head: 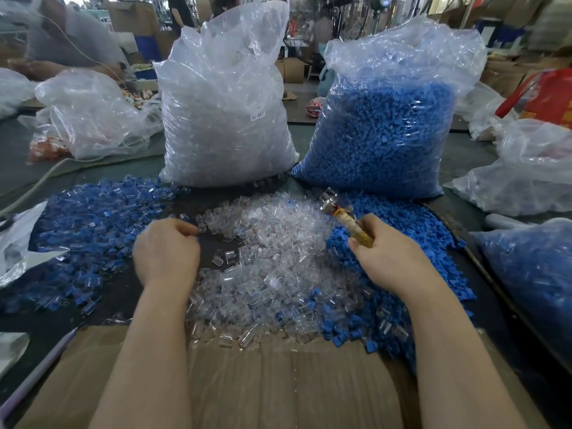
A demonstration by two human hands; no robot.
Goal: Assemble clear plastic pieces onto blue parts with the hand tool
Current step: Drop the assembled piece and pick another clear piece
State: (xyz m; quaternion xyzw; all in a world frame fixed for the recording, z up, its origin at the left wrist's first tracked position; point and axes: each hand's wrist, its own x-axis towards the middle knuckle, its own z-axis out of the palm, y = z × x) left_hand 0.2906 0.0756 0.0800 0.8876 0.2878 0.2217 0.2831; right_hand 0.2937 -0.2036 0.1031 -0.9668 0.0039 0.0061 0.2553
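Observation:
A heap of clear plastic pieces (272, 267) lies in the middle of the table, between my hands. Loose blue parts (411, 230) are piled to its right. A spread of blue parts with clear pieces on them (93, 224) lies to the left. My right hand (390, 252) grips the hand tool (346, 218) by its yellowish handle, with the metal head pointing up and away over the heap's far edge. My left hand (167, 249) is curled into a fist at the heap's left edge; what it holds, if anything, is hidden.
A tall bag of clear pieces (223, 119) and a bag of blue parts (387, 125) stand behind the heaps. A flattened cardboard sheet (278, 382) lies at the near edge. More plastic bags sit at left and right. Another person works at far left.

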